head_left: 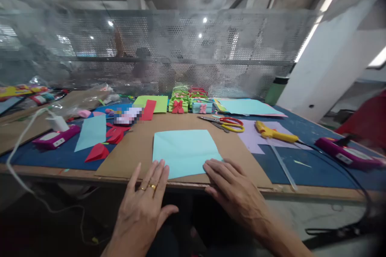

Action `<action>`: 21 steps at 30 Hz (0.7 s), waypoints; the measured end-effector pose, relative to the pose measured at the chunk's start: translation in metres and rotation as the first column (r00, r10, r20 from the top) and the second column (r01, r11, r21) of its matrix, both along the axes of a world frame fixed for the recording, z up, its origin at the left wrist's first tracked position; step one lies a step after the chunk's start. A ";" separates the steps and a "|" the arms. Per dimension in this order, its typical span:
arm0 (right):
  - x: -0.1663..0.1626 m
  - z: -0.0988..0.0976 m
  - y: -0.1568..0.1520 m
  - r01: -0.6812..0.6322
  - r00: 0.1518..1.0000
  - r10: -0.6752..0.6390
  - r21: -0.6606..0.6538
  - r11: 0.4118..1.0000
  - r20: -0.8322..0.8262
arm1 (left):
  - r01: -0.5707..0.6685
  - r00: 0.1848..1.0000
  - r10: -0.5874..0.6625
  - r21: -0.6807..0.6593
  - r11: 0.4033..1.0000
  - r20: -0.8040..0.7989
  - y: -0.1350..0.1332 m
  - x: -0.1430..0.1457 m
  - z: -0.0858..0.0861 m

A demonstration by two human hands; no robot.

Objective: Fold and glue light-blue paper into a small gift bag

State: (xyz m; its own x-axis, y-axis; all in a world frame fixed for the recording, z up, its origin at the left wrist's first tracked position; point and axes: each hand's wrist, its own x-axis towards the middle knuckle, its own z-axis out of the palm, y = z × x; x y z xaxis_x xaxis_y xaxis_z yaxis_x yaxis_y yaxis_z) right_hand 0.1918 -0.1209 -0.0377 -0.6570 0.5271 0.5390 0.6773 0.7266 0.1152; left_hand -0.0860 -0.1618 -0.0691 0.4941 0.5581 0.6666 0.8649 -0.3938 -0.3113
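Resting flat with fingers spread, holding nothing: left hand [144, 202] and right hand [233, 188], fingertips on near edge of light blue paper [183, 148], which lies on cardboard sheet [132, 150] at counter [316, 193] front.

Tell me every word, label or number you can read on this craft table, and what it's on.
None can be read.
White label on the left magenta device: too blurred.
White label on the right magenta device: too blurred.
Print on the yellow packet, far left: too small.
The light blue sheet touched by left hand and right hand: blank.
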 end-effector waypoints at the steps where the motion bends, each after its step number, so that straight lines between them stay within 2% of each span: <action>1: 0.000 0.001 0.000 -0.007 1.000 0.007 -0.012 1.000 -0.004 | 0.006 1.000 -0.006 0.007 1.000 -0.012 0.001 0.000 0.001; 8: -0.003 0.005 0.000 -0.021 0.999 0.020 -0.026 0.999 -0.036 | 0.156 0.988 -0.156 0.039 0.987 -0.007 0.019 0.000 0.021; 15: -0.007 0.005 -0.002 -0.011 0.994 0.010 -0.004 1.000 -0.111 | 0.319 0.935 -0.315 0.001 0.948 -0.163 0.023 -0.012 0.041; 21: -0.017 0.004 -0.005 0.054 0.997 -0.053 0.014 0.998 -0.051 | 0.300 0.942 -0.293 0.022 0.954 -0.162 0.034 -0.014 0.045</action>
State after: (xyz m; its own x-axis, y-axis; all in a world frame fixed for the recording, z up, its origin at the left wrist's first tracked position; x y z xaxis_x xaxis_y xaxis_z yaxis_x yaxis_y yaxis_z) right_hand 0.1746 -0.1263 -0.0338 -0.5995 0.5521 0.5795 0.7205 0.6875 0.0905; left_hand -0.0996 -0.1279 -0.0243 0.7318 0.3411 0.5900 0.6506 -0.6074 -0.4558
